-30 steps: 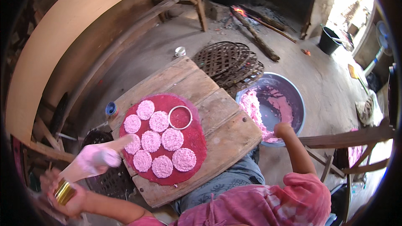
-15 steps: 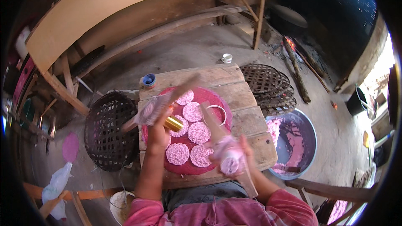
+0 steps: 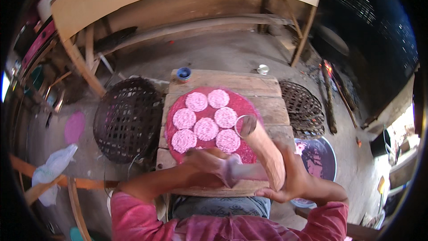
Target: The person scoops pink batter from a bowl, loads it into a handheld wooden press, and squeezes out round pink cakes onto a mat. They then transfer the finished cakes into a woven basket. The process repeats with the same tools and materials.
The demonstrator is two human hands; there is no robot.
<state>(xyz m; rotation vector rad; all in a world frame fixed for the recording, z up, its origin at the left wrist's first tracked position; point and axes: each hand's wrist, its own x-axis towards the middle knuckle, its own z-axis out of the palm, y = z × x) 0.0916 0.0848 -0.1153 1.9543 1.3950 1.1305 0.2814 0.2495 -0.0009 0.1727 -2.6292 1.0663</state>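
- Far left on the floor I see a white plastic bag (image 3: 52,169) and a pink round patch (image 3: 74,127) on the ground, well apart from my hands.
- Next comes a dark woven basket (image 3: 127,118), standing just beside the left edge of the wooden worktop (image 3: 223,81).
- On the worktop's far left corner sits a small blue cup (image 3: 183,73); a small metal tin (image 3: 263,68) stands on the floor just past the far right corner.
- A round red mat (image 3: 244,105) lies on the worktop, with seven pink rice discs (image 3: 206,129) laid flat on it, close together.
- My left hand (image 3: 209,163) is over the near edge of the mat, fingers curled around the lower end of a pale wooden cylinder (image 3: 265,151); that grip is closed on it.
- The cylinder runs tilted from my hands up to the mat's right side, its far end carrying a metal ring (image 3: 245,125).
- My right hand (image 3: 290,174) cups the cylinder from the right, fingers half open, palm touching it.
- Right of the worktop lies a flat woven tray (image 3: 303,107), and nearer me a metal basin (image 3: 318,158) with pink residue.
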